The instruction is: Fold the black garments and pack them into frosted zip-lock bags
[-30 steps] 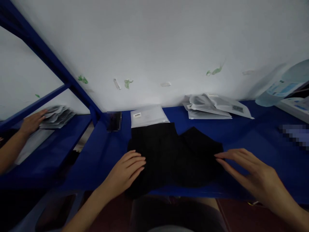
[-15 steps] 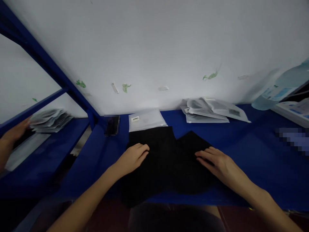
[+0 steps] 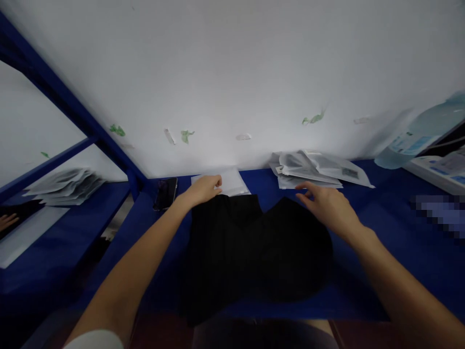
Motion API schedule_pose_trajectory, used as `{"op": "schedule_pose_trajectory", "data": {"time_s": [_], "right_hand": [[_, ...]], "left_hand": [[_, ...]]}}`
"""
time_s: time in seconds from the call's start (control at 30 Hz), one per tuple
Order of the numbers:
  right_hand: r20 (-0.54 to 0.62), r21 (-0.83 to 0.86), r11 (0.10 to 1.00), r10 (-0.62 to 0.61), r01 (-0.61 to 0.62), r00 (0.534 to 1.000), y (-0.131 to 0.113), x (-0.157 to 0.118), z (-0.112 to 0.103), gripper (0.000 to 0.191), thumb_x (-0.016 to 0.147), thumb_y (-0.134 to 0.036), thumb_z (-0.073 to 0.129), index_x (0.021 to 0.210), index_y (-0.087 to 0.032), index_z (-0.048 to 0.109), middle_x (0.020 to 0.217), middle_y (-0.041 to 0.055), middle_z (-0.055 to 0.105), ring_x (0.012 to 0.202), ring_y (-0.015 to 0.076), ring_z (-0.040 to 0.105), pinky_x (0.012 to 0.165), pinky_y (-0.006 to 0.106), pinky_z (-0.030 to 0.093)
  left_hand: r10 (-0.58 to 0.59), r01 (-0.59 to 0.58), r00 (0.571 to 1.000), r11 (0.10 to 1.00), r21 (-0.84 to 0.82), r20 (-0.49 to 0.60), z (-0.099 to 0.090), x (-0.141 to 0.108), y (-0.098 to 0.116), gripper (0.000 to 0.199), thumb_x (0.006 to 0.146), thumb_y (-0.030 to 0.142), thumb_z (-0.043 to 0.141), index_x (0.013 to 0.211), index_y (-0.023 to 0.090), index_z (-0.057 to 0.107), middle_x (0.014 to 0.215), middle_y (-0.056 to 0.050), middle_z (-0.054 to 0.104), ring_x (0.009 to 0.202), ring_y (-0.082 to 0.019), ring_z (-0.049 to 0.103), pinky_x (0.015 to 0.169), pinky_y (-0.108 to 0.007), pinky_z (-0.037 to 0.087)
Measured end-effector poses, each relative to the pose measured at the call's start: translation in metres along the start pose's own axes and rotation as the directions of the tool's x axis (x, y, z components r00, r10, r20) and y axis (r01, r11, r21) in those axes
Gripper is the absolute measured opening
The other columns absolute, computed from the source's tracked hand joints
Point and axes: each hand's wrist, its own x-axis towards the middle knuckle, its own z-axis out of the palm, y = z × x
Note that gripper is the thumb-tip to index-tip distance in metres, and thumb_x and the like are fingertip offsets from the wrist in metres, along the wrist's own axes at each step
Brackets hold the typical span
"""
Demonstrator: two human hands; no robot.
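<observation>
Apparently steadying the black cloth (image 3: 254,257), spread on the blue tabletop (image 3: 381,215) against a translucent bag (image 3: 234,181), with left hand (image 3: 203,189) curled narrow at its upper edge, whether pinching cannot be told, and right hand (image 3: 332,209) near its upper right, fingertips slightly parted, empty, perhaps for smoothing.

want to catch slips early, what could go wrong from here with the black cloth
The left hand is over the translucent bag at the top edge of the black cloth, so it could drag or crease the bag.

The cloth's lower left corner lies at about the front edge of the blue table; it might slide off.

The phone sits close to the left forearm and could get knocked.
</observation>
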Motion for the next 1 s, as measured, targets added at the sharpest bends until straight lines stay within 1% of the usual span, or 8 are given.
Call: {"op": "schedule_pose_trajectory", "data": {"time_s": [0.1, 0.23, 0.33, 0.47, 0.57, 0.7, 0.83, 1.0], "right_hand": [[-0.084, -0.107, 0.993, 0.038, -0.046, 0.996, 0.002, -0.014, 0.001, 0.025, 0.088, -0.040, 0.048, 0.097, -0.024, 0.065, 0.076, 0.0030, 0.071, 0.058, 0.0203, 0.063, 0.051, 0.030, 0.038], [-0.099, 0.047, 0.998, -0.038, 0.043, 0.994, 0.004, -0.037, 0.001, 0.029, 0.091, -0.045, 0.046, 0.089, -0.023, 0.064, 0.075, 0.0015, 0.069, 0.067, 0.0181, 0.066, 0.060, 0.029, 0.045], [-0.054, 0.135, 0.990, -0.036, 0.043, 0.998, 0.006, -0.046, 0.006, 0.030, 0.090, -0.047, 0.047, 0.089, -0.023, 0.064, 0.075, 0.0009, 0.070, 0.068, 0.0174, 0.067, 0.062, 0.029, 0.047], [0.003, 0.186, 0.982, -0.018, 0.017, 1.000, 0.009, -0.047, 0.015, 0.030, 0.090, -0.048, 0.048, 0.088, -0.023, 0.064, 0.075, -0.0001, 0.070, 0.067, 0.0170, 0.067, 0.061, 0.028, 0.048], [0.001, 0.192, 0.981, -0.018, 0.018, 1.000, 0.010, -0.046, 0.016, 0.031, 0.090, -0.049, 0.047, 0.088, -0.023, 0.064, 0.073, 0.0002, 0.069, 0.064, 0.0166, 0.066, 0.059, 0.027, 0.048], [0.019, 0.189, 0.982, -0.012, 0.008, 1.000, 0.011, -0.047, 0.016, 0.032, 0.090, -0.050, 0.046, 0.088, -0.024, 0.064, 0.069, -0.0004, 0.069, 0.059, 0.0153, 0.064, 0.055, 0.026, 0.046], [0.069, 0.187, 0.982, 0.001, -0.014, 0.998, 0.011, -0.047, 0.017, 0.029, 0.089, -0.050, 0.047, 0.090, -0.026, 0.064, 0.071, -0.0006, 0.069, 0.062, 0.0157, 0.065, 0.057, 0.026, 0.046], [0.169, 0.083, 0.996, -0.001, -0.013, 0.986, 0.011, -0.046, 0.018, 0.026, 0.087, -0.049, 0.051, 0.093, -0.027, 0.063, 0.069, -0.0010, 0.066, 0.061, 0.0165, 0.063, 0.053, 0.026, 0.043]], "left_hand": [[0.117, -0.106, 0.978, 0.992, 0.073, -0.170, 0.019, -0.021, 0.010, 0.011, 0.086, 0.019, 0.048, 0.091, 0.019, 0.057, 0.093, -0.007, 0.061, 0.092, -0.024, 0.055, 0.082, -0.036, 0.042], [0.364, -0.362, 0.930, 0.931, 0.051, -0.046, 0.041, -0.053, 0.015, 0.015, 0.090, 0.017, 0.045, 0.088, 0.019, 0.060, 0.089, -0.005, 0.061, 0.088, -0.020, 0.057, 0.082, -0.033, 0.046], [0.419, -0.419, 0.908, 0.908, 0.010, -0.001, 0.052, -0.063, 0.010, 0.020, 0.093, 0.018, 0.044, 0.101, 0.019, 0.063, 0.100, -0.007, 0.063, 0.096, -0.019, 0.057, 0.088, -0.033, 0.046], [0.424, -0.424, 0.906, 0.906, 0.015, -0.004, 0.058, -0.062, 0.002, 0.030, 0.095, 0.017, 0.042, 0.118, 0.021, 0.061, 0.114, -0.008, 0.061, 0.105, -0.020, 0.053, 0.092, -0.034, 0.044], [0.413, -0.412, 0.911, 0.908, 0.078, 0.012, 0.059, -0.056, 0.005, 0.039, 0.097, 0.016, 0.035, 0.131, 0.026, 0.052, 0.112, -0.007, 0.060, 0.101, -0.019, 0.055, 0.090, -0.035, 0.044], [0.259, -0.257, 0.965, 0.934, 0.248, 0.023, 0.066, -0.041, 0.017, 0.048, 0.099, 0.027, 0.033, 0.147, 0.032, 0.029, 0.103, -0.007, 0.059, 0.082, -0.019, 0.060, 0.074, -0.033, 0.048], [0.175, -0.156, 0.984, 0.928, 0.338, -0.025, 0.076, -0.029, 0.026, 0.045, 0.099, 0.035, 0.034, 0.142, 0.026, 0.041, 0.102, -0.009, 0.061, 0.081, -0.023, 0.064, 0.068, -0.033, 0.049], [0.256, -0.217, 0.953, 0.950, 0.226, -0.163, 0.072, -0.040, 0.015, 0.041, 0.098, 0.033, 0.038, 0.135, 0.020, 0.048, 0.105, -0.008, 0.063, 0.091, -0.021, 0.063, 0.082, -0.035, 0.050]]}}
